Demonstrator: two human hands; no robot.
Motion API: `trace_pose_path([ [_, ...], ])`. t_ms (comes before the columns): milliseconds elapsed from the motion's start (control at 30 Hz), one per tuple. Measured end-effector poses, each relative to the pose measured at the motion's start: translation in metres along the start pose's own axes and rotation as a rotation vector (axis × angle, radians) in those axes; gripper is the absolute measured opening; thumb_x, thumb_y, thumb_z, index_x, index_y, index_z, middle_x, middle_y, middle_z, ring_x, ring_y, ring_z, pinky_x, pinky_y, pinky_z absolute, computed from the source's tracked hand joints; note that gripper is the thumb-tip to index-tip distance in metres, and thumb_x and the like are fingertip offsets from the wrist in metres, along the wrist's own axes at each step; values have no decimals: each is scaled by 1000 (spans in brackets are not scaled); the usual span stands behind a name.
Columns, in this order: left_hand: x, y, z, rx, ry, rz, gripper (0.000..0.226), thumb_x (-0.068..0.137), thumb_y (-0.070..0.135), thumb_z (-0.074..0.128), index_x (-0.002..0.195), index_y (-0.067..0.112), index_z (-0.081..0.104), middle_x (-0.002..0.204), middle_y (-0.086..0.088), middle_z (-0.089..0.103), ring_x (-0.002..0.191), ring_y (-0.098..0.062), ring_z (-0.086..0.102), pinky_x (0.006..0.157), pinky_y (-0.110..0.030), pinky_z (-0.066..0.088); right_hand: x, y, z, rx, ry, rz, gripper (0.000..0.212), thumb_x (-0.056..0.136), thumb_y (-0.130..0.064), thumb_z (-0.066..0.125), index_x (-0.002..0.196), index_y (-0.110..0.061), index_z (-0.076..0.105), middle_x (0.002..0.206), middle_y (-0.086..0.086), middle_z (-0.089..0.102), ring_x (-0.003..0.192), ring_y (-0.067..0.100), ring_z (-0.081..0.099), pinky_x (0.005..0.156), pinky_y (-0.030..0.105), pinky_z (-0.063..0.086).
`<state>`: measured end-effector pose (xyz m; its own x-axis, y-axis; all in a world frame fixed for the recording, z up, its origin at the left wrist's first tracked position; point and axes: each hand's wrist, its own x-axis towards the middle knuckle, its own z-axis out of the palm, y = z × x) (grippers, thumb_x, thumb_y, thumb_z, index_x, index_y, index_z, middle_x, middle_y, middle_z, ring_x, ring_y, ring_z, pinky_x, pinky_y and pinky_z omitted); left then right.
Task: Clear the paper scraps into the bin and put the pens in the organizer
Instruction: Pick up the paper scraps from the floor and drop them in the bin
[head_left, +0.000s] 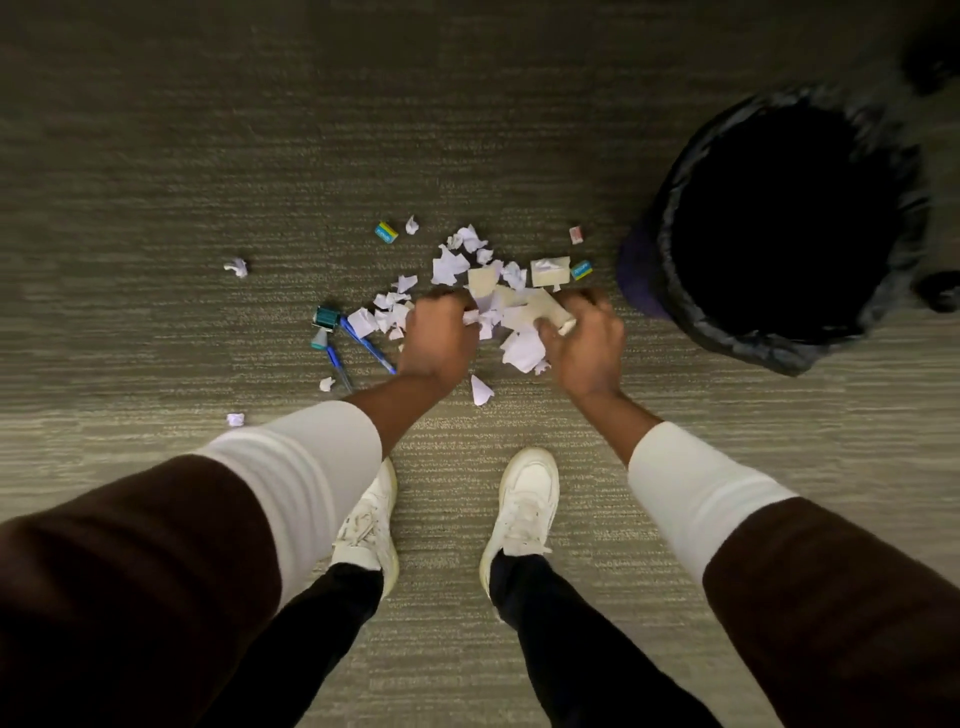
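A heap of white and cream paper scraps (493, 291) lies on the carpet in front of my feet. My left hand (439, 338) presses into the heap's left side, fingers curled around scraps. On the heap's right side, my right hand (584, 343) is closed on a bunch of scraps. Two blue pens (366, 345) lie just left of my left hand. The bin (779, 228), lined with a black bag, stands open at the right. Stray scraps (236, 266) lie further left. No organizer is in view.
Two small blue-and-yellow erasers (386, 232) and a teal sharpener (327, 317) lie among the scraps. A small red-and-white item (575, 235) sits near the bin. My white shoes (524, 499) stand just behind the heap on grey striped carpet.
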<state>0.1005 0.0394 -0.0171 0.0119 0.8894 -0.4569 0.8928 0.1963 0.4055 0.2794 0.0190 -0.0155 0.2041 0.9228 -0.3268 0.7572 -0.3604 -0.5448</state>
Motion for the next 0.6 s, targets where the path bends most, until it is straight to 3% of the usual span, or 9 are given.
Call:
trace_pose_path([
  [67,-8,43,-15,-74,38,2,24,91,20,76,114,12,77,105,-13,80,99,-34,74,86,-38,55,-5,-7,-37,38,78,13,26,85,-14,81,110,-8,76,112,18,66,94,32,66,78,21,38],
  [167,-14,109,-26,-236,72,3,31,91,24,78,120,14,76,117,-10,78,110,-29,71,98,-34,50,-3,-8,-92,81,204,60,26,83,-14,82,109,-9,77,107,14,65,88,24,62,76,21,39],
  [300,-14,194,-27,-373,66,5,32,89,20,80,120,15,76,113,-12,78,103,-29,73,90,-35,59,8,15,-153,119,350,159,30,80,-15,83,108,-9,76,109,15,67,87,19,59,74,13,34],
  [433,-5,254,-14,-392,14,20,28,90,20,76,117,13,74,114,-16,76,106,-37,71,90,-41,59,32,56,-193,152,345,301,37,80,-25,82,115,-17,72,115,11,72,100,27,71,87,31,56],
  [533,1,278,2,-389,-70,38,38,90,31,78,121,9,70,120,-18,73,114,-39,67,91,-41,56,49,85,-209,168,306,382,43,79,-26,82,119,-18,69,114,8,76,102,25,73,89,31,58],
  [600,1,287,10,-389,-123,86,42,91,33,78,126,12,70,125,-15,72,119,-35,66,95,-39,55,57,99,-214,267,274,472,45,79,-24,78,123,-18,68,116,8,75,104,30,74,93,45,61],
])
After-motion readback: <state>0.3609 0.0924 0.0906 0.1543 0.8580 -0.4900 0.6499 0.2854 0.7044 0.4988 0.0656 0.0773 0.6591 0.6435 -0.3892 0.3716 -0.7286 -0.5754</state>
